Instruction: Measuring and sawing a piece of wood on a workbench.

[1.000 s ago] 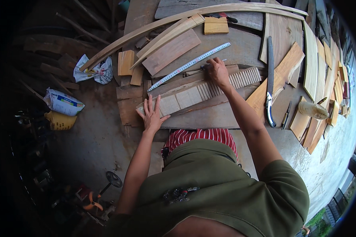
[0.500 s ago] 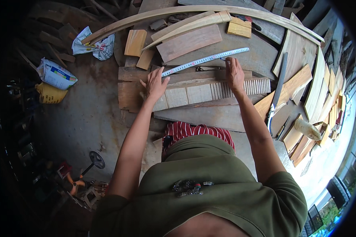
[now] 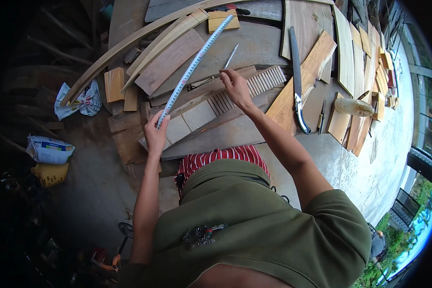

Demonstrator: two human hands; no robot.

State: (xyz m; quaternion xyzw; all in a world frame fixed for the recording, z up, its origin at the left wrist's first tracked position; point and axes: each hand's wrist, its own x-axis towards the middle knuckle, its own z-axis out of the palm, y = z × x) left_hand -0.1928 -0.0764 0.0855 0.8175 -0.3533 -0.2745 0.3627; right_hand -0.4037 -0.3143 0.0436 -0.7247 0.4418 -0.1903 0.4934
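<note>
My left hand (image 3: 156, 126) is closed on the lower end of a long white measuring strip (image 3: 195, 62), which runs diagonally up to the back. My right hand (image 3: 233, 84) is closed on a slim silvery pointed tool (image 3: 232, 54) that sticks up from its fingers. Below both hands lies a pale wooden piece (image 3: 193, 120), its right part crossed by many parallel grooves (image 3: 266, 82). Darker boards and a small dark item lie just beyond it. A hand saw (image 3: 296, 57) lies to the right of my right hand, with a thin dark tool (image 3: 321, 115) beside its handle.
Curved strips (image 3: 98, 65) and short planks (image 3: 168, 60) cover the back of the work surface. More offcuts (image 3: 357, 57) and a wooden mallet-like piece (image 3: 354, 107) are at the right. Bags (image 3: 50, 150) sit on the floor at the left.
The measuring strip has swung to a steeper diagonal, with my left hand now gripping its lower end. My right hand has the pointed tool raised beside it. The whole view has shifted.
</note>
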